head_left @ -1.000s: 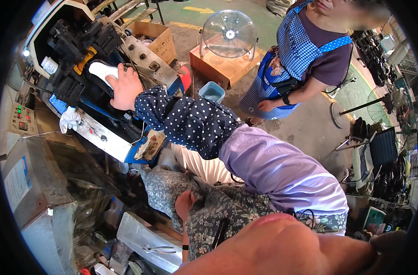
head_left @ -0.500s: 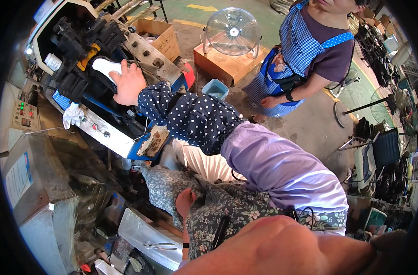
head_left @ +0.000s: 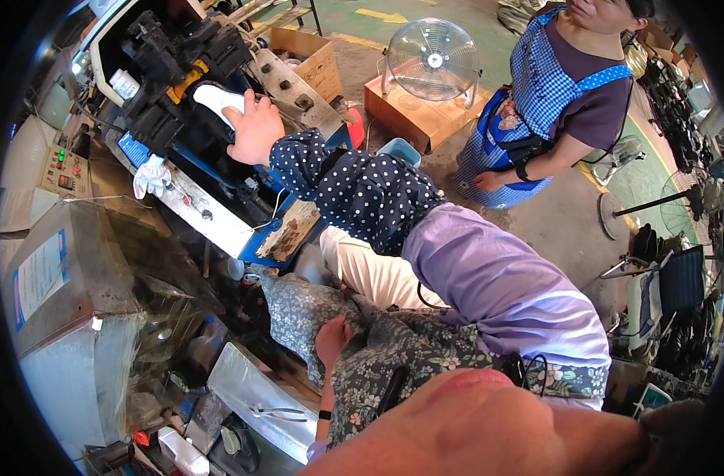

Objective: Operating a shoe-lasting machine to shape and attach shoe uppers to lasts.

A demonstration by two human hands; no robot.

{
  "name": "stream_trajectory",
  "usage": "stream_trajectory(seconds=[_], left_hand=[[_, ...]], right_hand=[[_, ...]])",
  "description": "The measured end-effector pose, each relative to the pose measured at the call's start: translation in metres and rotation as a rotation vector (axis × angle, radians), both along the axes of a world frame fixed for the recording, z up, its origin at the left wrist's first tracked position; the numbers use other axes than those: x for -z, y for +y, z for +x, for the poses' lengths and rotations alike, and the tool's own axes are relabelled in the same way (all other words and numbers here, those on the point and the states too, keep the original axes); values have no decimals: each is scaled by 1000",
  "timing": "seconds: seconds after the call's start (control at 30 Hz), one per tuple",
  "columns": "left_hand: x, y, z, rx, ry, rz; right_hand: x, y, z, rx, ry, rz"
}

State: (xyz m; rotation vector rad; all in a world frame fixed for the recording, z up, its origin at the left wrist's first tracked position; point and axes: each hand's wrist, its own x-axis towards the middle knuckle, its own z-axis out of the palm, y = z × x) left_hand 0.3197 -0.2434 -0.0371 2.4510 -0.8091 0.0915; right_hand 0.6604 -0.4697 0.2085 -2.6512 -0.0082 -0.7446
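Right of a jar [head_left: 124, 83], the white piece [head_left: 214, 98] slants in the machine [head_left: 151, 127], rounded end up-left, lower end touching the right hand [head_left: 256, 128], fingers spread wide. Then come a carton [head_left: 320, 73], contents unclear; the left hand [head_left: 332, 341], curled, possibly empty, I cannot tell; a tub [head_left: 401, 149].

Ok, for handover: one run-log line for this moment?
right hand: at white shoe-shaped piece; left hand: against floral cloth; co-worker: standing

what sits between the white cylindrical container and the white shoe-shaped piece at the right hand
Black machine parts and a yellow bracket lie between the white cylindrical container and the white shoe-shaped piece, in the head view.
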Motion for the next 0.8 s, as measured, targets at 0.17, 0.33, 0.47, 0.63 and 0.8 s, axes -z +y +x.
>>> stream_trajectory(seconds=[0.17, 0.33, 0.47, 0.63, 0.8], left_hand=[[-8, -5, -3, -40, 41, 45], [1, -1, -1, -12, 18, 35], [-1, -1, -5, -55, 25, 31], [-7, 0, -6, -90, -7, 13], [-11, -1, -5, -145, -57, 52]], right_hand=[[0, -2, -2, -6, 15, 4], [0, -2, -3, -3, 18, 8], [3, 1, 1, -7, 0, 7], [2, 1, 0, 13, -7, -1], [4, -2, 2, 23, -43, -13]])
